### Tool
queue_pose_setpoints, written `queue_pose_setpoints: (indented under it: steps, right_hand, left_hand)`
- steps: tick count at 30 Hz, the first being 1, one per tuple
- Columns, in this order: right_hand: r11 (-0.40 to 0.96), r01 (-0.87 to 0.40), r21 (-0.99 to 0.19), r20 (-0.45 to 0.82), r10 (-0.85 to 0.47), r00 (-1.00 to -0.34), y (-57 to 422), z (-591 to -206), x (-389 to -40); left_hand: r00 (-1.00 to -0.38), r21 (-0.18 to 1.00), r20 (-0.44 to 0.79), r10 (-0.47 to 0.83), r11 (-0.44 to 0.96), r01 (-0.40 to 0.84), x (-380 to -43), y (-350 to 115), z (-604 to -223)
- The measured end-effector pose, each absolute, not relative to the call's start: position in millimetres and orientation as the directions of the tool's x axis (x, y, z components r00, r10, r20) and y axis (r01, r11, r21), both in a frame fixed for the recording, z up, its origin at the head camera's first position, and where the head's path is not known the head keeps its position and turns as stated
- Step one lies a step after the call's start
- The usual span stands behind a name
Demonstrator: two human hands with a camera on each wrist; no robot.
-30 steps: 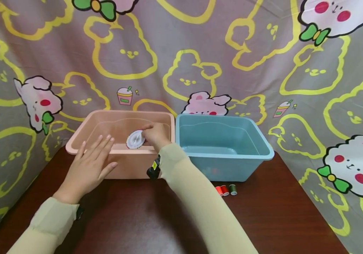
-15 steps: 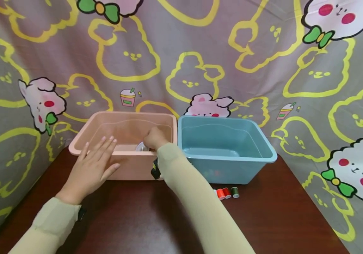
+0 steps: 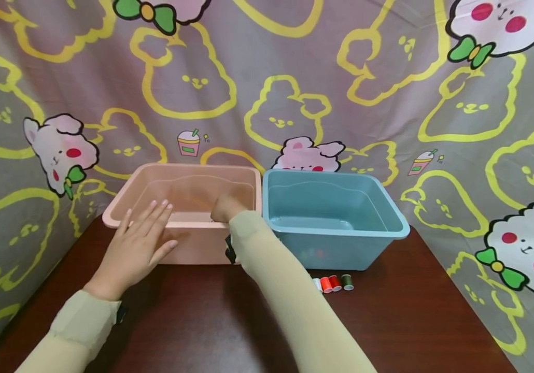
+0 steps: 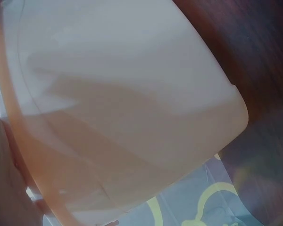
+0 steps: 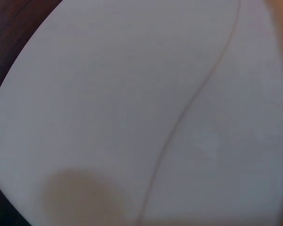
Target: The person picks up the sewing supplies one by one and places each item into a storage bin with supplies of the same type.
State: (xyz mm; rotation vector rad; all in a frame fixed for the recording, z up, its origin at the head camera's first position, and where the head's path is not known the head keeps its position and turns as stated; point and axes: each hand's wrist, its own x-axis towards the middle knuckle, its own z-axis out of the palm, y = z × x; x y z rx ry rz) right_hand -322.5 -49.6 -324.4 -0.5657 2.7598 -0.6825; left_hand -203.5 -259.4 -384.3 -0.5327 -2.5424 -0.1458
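Note:
The pink bin (image 3: 192, 246) stands at the left on the table. My left hand (image 3: 131, 246) lies over its front rim with straight fingers spread; in the left wrist view the bin's outer wall (image 4: 132, 108) fills most of the frame and the hand's edge (image 4: 12, 183) shows at the left. My right hand (image 3: 226, 209) reaches down inside the bin's right end, slightly blurred. Its fingers are hidden behind the front rim, so I cannot tell what it holds. No white disc shows now. The right wrist view is filled by the bin's wall (image 5: 108, 94).
A blue bin (image 3: 337, 232) stands close against the pink one on the right. Several thread spools, among them an orange one (image 3: 325, 285) and a dark green one (image 3: 347, 282), lie before it. A patterned curtain (image 3: 229, 62) hangs behind the brown table (image 3: 192, 321).
My right hand has gone lower into the pink bin. The white disc of pins it pinched a second ago has sunk from sight behind the front rim. The left hand stays at the rim.

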Motion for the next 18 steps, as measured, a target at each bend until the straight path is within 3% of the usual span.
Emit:
queue_pose_setpoints:
  steps: [10,18]
  right_hand:
    - [0.864,-0.323,-0.386,-0.138,-0.4,-0.906,-49.4,-324.8,-322.9]
    - [0.807,-0.262,-0.528,-0.038,-0.331,-0.943,-54.6,-327.4,-324.1]
  left_hand:
    - [-0.783,0.003,0.522,0.337,0.918,0.397,-204.1,-255.9,-383.7]
    - [-0.772,-0.005,0.536,0.34,0.916,0.4,-204.2,-258.0,-386.3]
